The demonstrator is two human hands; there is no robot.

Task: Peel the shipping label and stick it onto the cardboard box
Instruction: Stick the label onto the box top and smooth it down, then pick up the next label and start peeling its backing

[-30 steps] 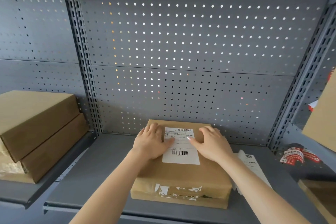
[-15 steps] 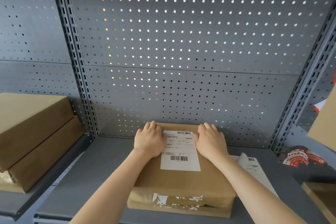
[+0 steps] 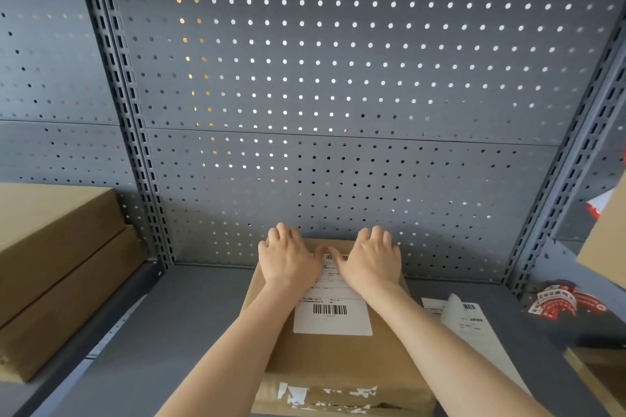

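Observation:
A flat brown cardboard box [image 3: 338,359] lies on the grey shelf in front of me. A white shipping label [image 3: 333,316] with barcodes lies flat on the box top. My left hand [image 3: 288,257] rests palm down on the far left part of the box, its thumb on the label's upper edge. My right hand [image 3: 371,259] lies palm down on the far right part, thumb also on the label's top. Both hands hold nothing; they cover the label's upper part.
Loose label sheets [image 3: 474,325] with a curled corner lie on the shelf [image 3: 189,325] right of the box. Two stacked cardboard boxes [image 3: 57,267] sit on the left shelf. Red stickers [image 3: 562,301] lie at right. A perforated back panel [image 3: 338,95] stands close behind.
Both hands slid toward the far edge of the box and their thumbs came together over the label's top. The view tilted a little, so the box sits lower in frame.

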